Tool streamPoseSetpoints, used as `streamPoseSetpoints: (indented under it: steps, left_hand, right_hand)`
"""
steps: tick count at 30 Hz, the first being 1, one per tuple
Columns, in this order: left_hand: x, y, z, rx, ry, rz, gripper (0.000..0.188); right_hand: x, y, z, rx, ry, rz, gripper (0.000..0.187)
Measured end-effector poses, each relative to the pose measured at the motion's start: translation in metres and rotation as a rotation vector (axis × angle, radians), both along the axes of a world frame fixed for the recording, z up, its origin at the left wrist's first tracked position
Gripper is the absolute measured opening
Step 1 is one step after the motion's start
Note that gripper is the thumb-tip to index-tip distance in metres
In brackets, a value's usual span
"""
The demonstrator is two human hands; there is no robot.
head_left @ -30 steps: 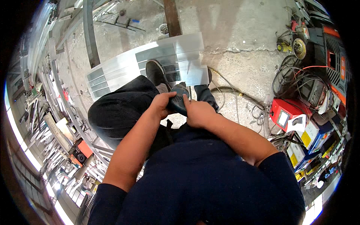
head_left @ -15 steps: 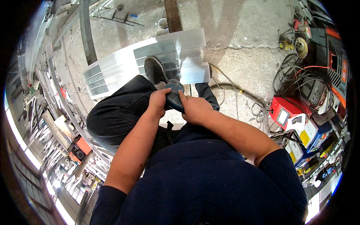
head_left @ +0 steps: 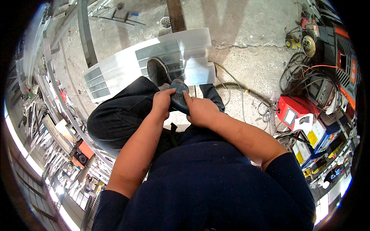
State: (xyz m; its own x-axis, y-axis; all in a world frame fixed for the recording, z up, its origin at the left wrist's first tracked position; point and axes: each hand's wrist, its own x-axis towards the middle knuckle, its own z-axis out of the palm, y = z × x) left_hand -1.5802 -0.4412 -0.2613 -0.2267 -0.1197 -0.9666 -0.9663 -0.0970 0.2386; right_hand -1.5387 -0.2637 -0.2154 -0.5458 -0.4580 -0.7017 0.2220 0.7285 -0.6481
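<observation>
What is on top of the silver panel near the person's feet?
A dark shoe appears to rest on the silver panel. In view, the dark blue tool also overlaps its near edge; contact is unclear. The surface beneath the shoe is covered.

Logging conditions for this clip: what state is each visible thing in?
Left hand: closed on the power tool
Right hand: closed on the power tool
Power tool: held, vents up; running unclear
Pale panel: lying, partly hidden by a shoe
White bucket: upright, holding small pieces
Cables: tangled
Red machine: on or off unclear
</observation>
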Motion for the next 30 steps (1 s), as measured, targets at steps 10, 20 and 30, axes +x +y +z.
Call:
streamPoseSetpoints:
  steps: [10,20,30]
  left_hand:
    - [0.004,-0.002,-0.019,-0.170,0.098,-0.003,0.031]
    - [-0.007,-0.012,-0.030,-0.440,0.061,-0.326,0.043]
    - [-0.016,0.001,-0.021,-0.558,-0.006,-0.635,0.058]
  right_hand:
    - [-0.013,-0.020,0.010,0.102,0.047,0.016,0.065]
    - [-0.021,-0.036,0.002,0.138,0.072,-0.007,0.062]
    - [-0.027,-0.034,0.007,0.154,-0.049,-0.028,0.063]
